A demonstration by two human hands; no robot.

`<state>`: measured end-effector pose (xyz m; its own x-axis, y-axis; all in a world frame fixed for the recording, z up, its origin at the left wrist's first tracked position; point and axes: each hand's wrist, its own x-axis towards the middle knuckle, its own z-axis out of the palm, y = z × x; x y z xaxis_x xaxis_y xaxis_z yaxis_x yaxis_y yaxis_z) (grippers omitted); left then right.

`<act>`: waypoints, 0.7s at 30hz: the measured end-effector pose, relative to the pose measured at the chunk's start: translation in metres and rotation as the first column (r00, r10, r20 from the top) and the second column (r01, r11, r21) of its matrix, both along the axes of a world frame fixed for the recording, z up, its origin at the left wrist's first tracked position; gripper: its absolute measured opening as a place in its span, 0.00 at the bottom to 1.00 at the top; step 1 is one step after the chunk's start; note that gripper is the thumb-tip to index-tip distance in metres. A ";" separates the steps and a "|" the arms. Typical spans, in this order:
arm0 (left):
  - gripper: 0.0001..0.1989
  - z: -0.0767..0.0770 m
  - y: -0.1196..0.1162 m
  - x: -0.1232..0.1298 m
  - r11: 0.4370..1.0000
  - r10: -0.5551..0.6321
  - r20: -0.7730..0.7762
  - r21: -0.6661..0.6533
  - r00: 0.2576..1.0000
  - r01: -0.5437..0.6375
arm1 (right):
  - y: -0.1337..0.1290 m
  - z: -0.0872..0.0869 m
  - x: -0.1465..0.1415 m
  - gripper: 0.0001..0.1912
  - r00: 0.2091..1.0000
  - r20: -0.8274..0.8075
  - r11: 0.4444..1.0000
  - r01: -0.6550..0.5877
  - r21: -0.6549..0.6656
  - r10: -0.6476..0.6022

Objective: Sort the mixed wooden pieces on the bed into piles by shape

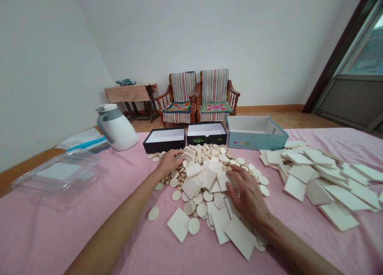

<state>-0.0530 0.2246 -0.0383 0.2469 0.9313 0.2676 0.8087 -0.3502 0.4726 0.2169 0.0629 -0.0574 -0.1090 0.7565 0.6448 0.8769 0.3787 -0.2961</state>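
Your left hand [171,162] is at the pile's far left edge, fingers bent in among small pieces; can't tell if they're clamped on one. Your right hand [245,189] is on the pile's right side, palm down, fingers spread apart, tips by the squares [194,170]. Pile of wooden discs [194,226] and squares sits mid-cloth, between and around your hands; a few discs and one square lie loose at its near left. Second heap [324,175], squares and oblongs, well apart to your right on the pink cloth [140,251]. Behind the pile: two black boxes [164,147], white inside, then a blue box [257,141] right of them, all open-topped. Jug [122,129] and clear plastic tray [60,171] to your left. Two chairs [184,87] beyond.
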 end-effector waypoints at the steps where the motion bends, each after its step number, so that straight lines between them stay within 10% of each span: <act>1: 0.13 0.001 -0.002 0.004 0.999 -0.038 0.029 0.000 0.999 0.038 | 0.000 -0.001 0.000 0.14 1.000 0.001 1.000 0.000 0.003 0.000; 13: 0.21 0.015 -0.044 0.057 0.922 -0.383 0.242 0.050 0.891 0.383 | 0.002 -0.005 0.002 0.13 1.000 0.011 1.000 -0.001 -0.001 0.001; 21: 0.18 0.039 -0.069 0.021 0.935 -0.354 0.258 0.127 0.899 0.332 | -0.007 0.017 0.002 0.12 0.992 -0.081 0.995 -0.098 -0.030 0.095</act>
